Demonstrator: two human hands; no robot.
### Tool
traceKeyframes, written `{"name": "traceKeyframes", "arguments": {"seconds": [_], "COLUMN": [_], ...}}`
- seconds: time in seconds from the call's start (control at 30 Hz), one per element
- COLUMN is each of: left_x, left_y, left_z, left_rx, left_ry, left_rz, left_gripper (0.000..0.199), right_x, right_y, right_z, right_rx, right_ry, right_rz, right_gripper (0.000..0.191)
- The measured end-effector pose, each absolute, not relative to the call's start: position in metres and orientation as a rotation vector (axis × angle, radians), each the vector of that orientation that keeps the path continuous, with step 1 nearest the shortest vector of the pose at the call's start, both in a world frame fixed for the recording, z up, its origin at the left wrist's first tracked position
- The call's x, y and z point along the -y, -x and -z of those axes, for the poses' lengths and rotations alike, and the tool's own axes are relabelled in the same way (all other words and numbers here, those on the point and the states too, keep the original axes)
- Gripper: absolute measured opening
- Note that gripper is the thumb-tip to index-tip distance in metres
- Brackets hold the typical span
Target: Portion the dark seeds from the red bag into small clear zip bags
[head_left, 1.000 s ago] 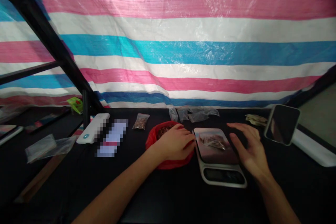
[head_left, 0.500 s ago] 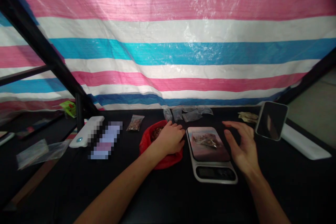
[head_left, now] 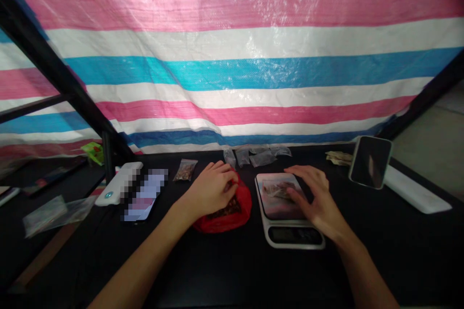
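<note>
My left hand (head_left: 213, 187) is over the upper left of a red bag (head_left: 244, 203) of brown bits, its fingers curled; their tips and anything between them are hidden. My right hand (head_left: 313, 193) reaches over the kitchen scale (head_left: 268, 210) from the right, thumb and fingers apart, the thumb at the near side of a small clear packet (head_left: 273, 188) of brown bits. That packet lies on the scale's plate. Whether the thumb touches it is not clear. Left of the red bag lies another filled packet (head_left: 185, 170).
Several clear bags (head_left: 263, 158) lie at the back of the black table. A phone (head_left: 147, 195) and white device (head_left: 118, 184) are at left. A mirror-like device (head_left: 371, 161) and white bar (head_left: 416, 189) stand right. Striped sheeting (head_left: 253, 72) hangs behind.
My left hand has moved left across the red bag, baring more of its right side. My right hand has come left over the scale, to the packet. The view has shifted slightly.
</note>
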State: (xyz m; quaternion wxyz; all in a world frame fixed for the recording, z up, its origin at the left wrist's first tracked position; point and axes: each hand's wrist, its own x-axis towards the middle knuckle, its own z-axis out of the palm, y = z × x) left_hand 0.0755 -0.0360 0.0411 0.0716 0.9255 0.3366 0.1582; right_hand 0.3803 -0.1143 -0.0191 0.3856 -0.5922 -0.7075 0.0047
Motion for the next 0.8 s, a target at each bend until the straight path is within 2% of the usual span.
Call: {"name": "traceKeyframes", "arguments": {"seconds": [0.1, 0.27, 0.37, 0.53, 0.67, 0.8], "left_x": [0.028, 0.008, 0.005, 0.01, 0.011, 0.011], "left_y": [-0.05, -0.022, -0.012, -0.004, 0.002, 0.005], "left_z": [-0.043, -0.027, -0.013, 0.006, 0.014, 0.015], "left_rx": [-0.964, -1.139, -1.143, -1.131, -1.142, -1.139], "left_ry": [-2.735, -2.551, -2.472, -2.424, -2.384, -2.34], "left_rz": [-0.478, -0.823, -0.988, -1.23, -1.289, -1.321], "left_gripper": [0.014, 0.023, 0.022, 0.017, 0.016, 0.016], "right_x": [0.112, 0.107, 0.108, 0.105, 0.094, 0.087], "right_y": [-0.375, -0.371, -0.356, -0.306, -0.277, -0.272], "right_z": [0.026, 0.03, 0.017, -0.013, -0.019, -0.013], "right_rx": [1.905, 1.938, 1.965, 2.144, 2.252, 2.228], "right_ry": [1.564, 1.509, 1.413, 1.347, 1.348, 1.367], "right_rz": [-0.065, -0.155, -0.279, -0.31, -0.354, -0.408], "right_gripper": [0.047, 0.035, 0.03, 0.038, 0.044, 0.039]}}
